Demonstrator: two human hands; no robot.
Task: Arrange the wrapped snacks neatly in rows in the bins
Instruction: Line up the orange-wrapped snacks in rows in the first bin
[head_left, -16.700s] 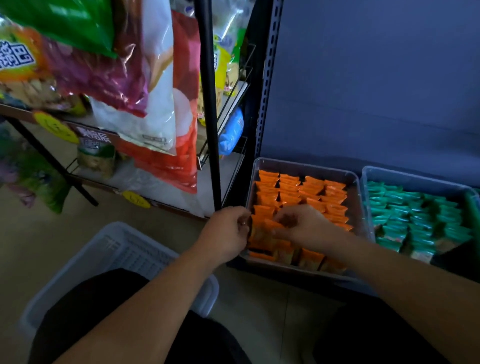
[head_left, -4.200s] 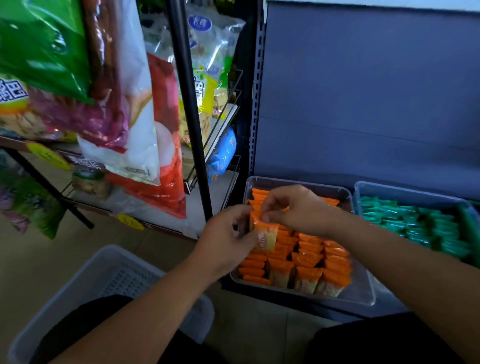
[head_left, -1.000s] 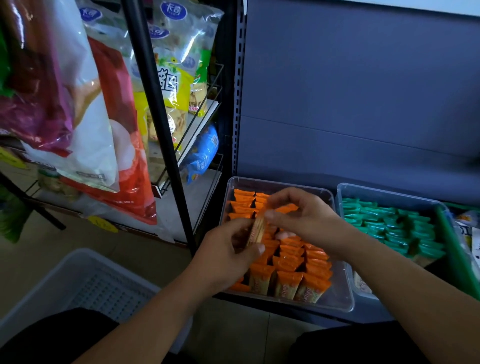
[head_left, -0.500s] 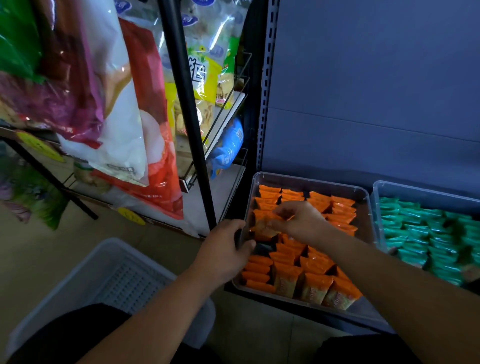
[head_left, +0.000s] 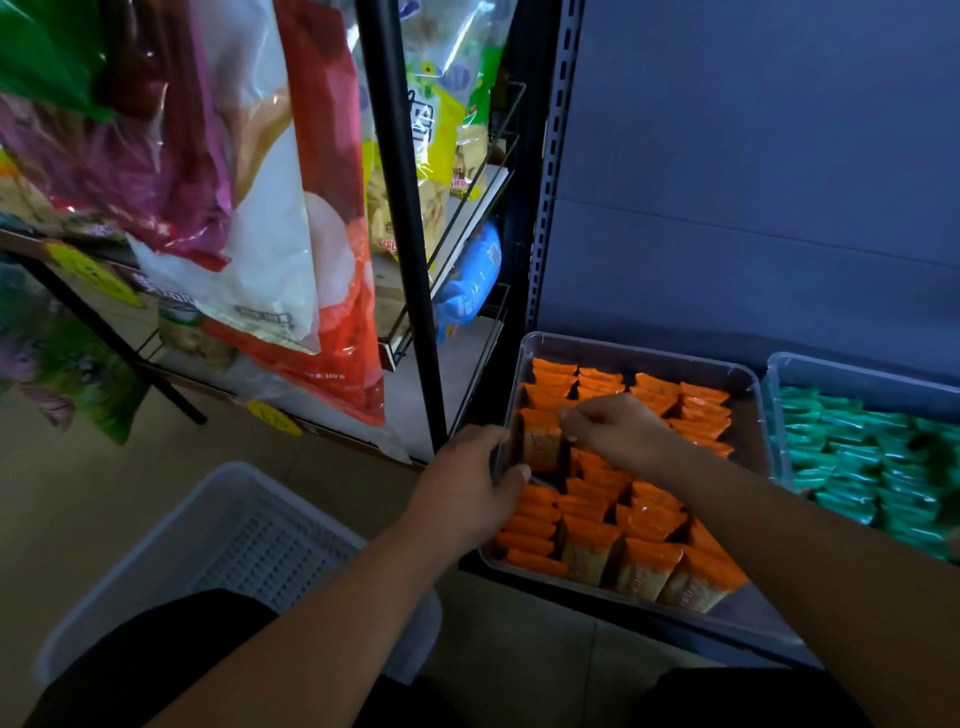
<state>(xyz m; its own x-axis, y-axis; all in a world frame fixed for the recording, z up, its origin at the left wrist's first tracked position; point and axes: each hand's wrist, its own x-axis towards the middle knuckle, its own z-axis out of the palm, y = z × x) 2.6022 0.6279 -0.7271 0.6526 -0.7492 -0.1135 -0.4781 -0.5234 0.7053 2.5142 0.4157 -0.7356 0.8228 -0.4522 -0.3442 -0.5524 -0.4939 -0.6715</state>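
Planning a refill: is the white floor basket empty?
Looks empty: the white basket shows only bare mesh bottom; its near part is hidden by a leg.

The orange wrapped snacks (head_left: 649, 514) fill the clear bin (head_left: 639, 347) in overlapping rows, the nearest standing upright. One orange packet (head_left: 540, 444) stands upright near its left wall. The teal wrapped snacks (head_left: 857, 457) lie in rows in the neighbouring bin (head_left: 857, 366).

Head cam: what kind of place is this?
Probably a small shop's snack aisle: big snack bags fill a wire rack, yellow tags mark its shelf edges, and clear bins hold rows of orange snacks and green snacks.
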